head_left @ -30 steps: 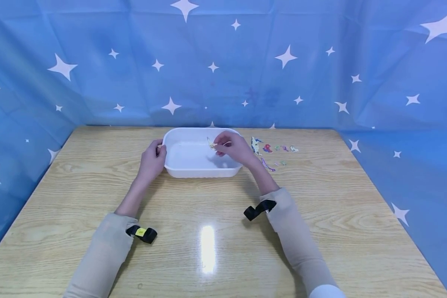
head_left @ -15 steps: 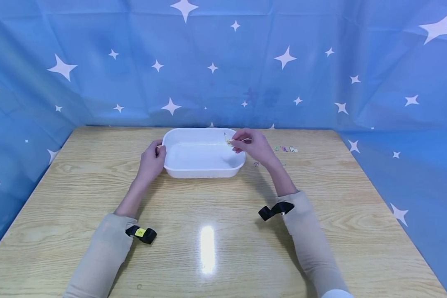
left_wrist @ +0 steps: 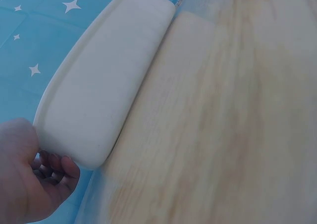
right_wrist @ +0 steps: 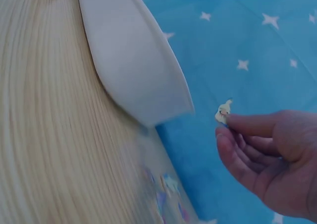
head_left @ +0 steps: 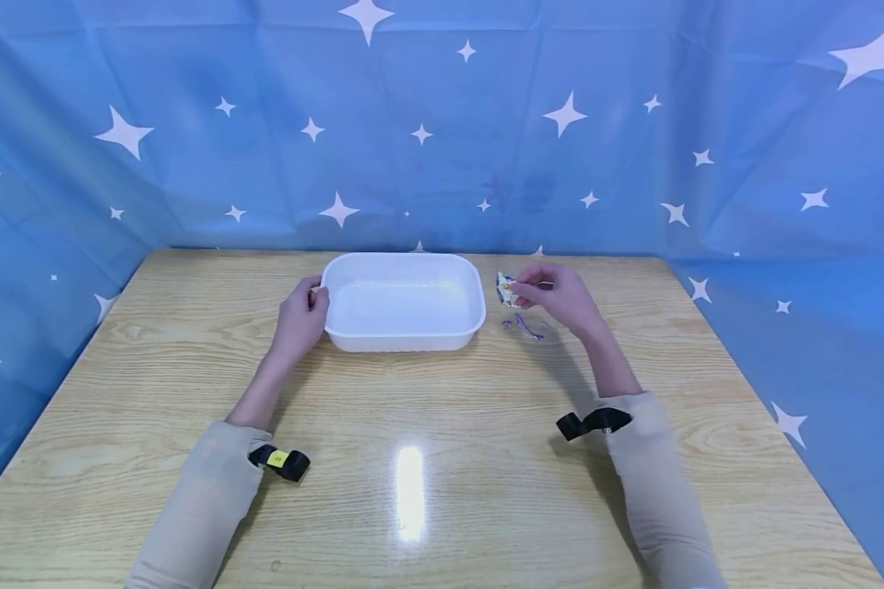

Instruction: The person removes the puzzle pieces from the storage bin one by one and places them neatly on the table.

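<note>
A white plastic basin point(head_left: 405, 334) stands at the back of the table, its inside facing up. My left hand point(head_left: 304, 315) grips the basin's left end; in the left wrist view the curled fingers point(left_wrist: 67, 172) are at its rim. Right of the basin, my right hand point(head_left: 560, 298) pinches a small pale cutout point(right_wrist: 224, 112) between thumb and fingertips, raised over the table. Near that hand lie a blue-and-white cutout point(head_left: 504, 288) and a curved purple cutout point(head_left: 528, 328). The hand hides part of the table behind it.
A tiny purple piece point(head_left: 507, 325) lies beside the curved cutout. The wooden table point(head_left: 339, 425) ends at the back against a blue curtain point(head_left: 412, 164) with white stars. Each sleeve carries a black wrist camera, the right one point(head_left: 593, 421) low over the table.
My right hand has moved right, from over the basin to beyond its right end, still pinching the small cutout. The left hand and the basin have stayed in place.
</note>
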`<state>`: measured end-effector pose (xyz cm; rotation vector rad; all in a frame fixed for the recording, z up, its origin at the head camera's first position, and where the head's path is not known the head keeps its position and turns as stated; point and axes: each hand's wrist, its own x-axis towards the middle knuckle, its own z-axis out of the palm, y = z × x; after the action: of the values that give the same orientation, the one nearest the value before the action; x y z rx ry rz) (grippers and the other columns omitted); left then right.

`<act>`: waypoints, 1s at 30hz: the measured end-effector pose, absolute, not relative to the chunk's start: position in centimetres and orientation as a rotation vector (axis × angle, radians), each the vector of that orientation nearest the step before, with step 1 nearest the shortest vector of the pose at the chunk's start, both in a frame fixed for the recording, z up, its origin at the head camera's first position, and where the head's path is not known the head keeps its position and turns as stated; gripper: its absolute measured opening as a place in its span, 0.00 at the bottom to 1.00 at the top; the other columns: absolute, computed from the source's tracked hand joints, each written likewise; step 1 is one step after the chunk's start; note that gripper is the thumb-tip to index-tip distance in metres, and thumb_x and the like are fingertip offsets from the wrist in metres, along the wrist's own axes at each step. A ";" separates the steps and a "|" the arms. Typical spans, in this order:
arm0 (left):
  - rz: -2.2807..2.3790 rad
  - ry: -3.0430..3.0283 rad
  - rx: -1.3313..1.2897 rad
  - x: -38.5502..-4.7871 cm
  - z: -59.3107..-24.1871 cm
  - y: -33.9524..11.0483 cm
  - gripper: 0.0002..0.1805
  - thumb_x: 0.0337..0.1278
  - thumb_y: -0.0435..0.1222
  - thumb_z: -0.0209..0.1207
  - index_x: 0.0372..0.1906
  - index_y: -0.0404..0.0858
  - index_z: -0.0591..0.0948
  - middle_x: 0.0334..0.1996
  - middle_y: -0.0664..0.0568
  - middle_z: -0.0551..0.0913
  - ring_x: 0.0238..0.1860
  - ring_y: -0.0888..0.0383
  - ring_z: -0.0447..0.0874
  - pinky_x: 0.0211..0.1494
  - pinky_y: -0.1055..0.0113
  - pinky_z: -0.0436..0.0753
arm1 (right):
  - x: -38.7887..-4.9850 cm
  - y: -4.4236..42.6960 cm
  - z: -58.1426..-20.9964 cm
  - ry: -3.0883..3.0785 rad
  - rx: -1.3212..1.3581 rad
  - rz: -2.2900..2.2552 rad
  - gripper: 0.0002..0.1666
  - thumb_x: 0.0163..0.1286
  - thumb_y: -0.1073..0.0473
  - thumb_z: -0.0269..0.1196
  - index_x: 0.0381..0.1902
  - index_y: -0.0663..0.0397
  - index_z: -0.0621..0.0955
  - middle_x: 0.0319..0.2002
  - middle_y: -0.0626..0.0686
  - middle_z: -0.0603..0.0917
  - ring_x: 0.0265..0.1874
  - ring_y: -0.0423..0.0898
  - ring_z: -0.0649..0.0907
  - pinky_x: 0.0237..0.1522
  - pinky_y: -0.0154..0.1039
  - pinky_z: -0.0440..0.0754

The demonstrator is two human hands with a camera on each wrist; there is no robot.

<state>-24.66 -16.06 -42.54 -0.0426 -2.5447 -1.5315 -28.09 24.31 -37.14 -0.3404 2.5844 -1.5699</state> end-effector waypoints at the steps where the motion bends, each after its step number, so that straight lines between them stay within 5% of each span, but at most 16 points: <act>1: -1.534 -2.544 -0.044 -24.6 -42.5 -16.0 0.24 0.79 0.38 0.43 0.68 0.26 0.70 0.30 0.47 0.70 0.27 0.55 0.68 0.27 0.70 0.69 | -27.8 24.7 -36.9 2.588 -0.340 -1.569 0.18 0.73 0.57 0.65 0.48 0.70 0.80 0.44 0.71 0.82 0.38 0.57 0.86 0.44 0.42 0.86; 8: -1.539 -2.533 -0.048 -24.5 -42.5 -16.0 0.24 0.79 0.38 0.43 0.68 0.26 0.70 0.28 0.48 0.69 0.25 0.56 0.67 0.26 0.69 0.69 | -26.4 27.8 -36.1 2.628 -0.287 -1.514 0.16 0.73 0.64 0.63 0.49 0.75 0.78 0.36 0.57 0.84 0.34 0.50 0.86 0.39 0.38 0.86; 15: -1.529 -2.521 -0.049 -24.6 -42.7 -16.1 0.24 0.78 0.38 0.43 0.66 0.26 0.71 0.28 0.49 0.68 0.25 0.58 0.67 0.25 0.70 0.69 | -26.8 32.0 -38.3 2.698 -0.203 -1.383 0.19 0.75 0.59 0.62 0.52 0.73 0.78 0.43 0.67 0.83 0.36 0.47 0.87 0.43 0.42 0.86; 30: -1.550 -2.538 -0.052 -24.5 -42.6 -16.0 0.24 0.79 0.38 0.42 0.68 0.26 0.70 0.29 0.47 0.68 0.26 0.55 0.67 0.26 0.69 0.68 | -26.4 35.9 -39.9 2.664 -0.017 -1.247 0.22 0.76 0.60 0.60 0.56 0.77 0.74 0.43 0.67 0.83 0.34 0.43 0.86 0.39 0.36 0.86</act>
<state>-24.47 -16.05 -42.56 -0.0524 -2.5383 -1.5503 -26.41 35.90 -39.89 -0.0173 2.6640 -1.2471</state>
